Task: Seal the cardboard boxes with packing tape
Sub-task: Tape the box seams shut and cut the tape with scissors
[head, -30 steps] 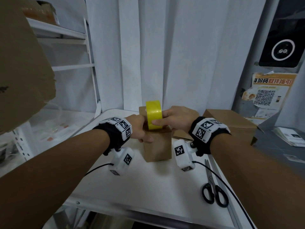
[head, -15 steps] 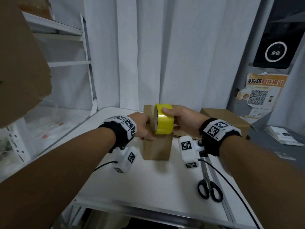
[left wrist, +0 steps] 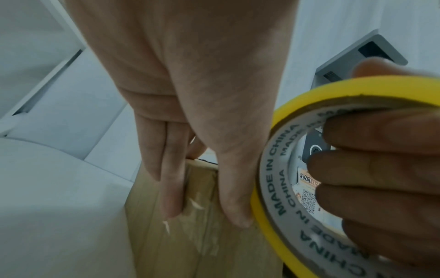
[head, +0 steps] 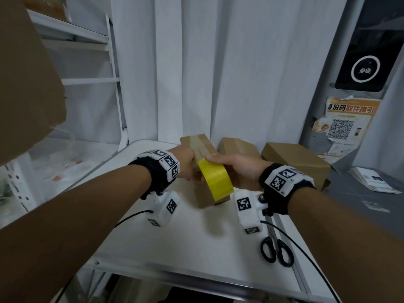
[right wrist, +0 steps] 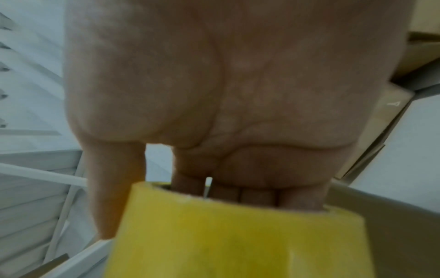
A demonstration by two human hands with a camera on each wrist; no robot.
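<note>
White table (head: 175,237): right hand (head: 236,169) has pulled the roll (head: 215,182) down the box (head: 203,149); left hand (head: 185,162) flat, pressing tape; cutting comes next.

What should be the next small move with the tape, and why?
Probably pull the roll further down the near side of the box, then reach for the scissors. The right hand grips the roll at the box's near top edge, the left hand presses on the taped top, and the strip seems uncut.
</note>
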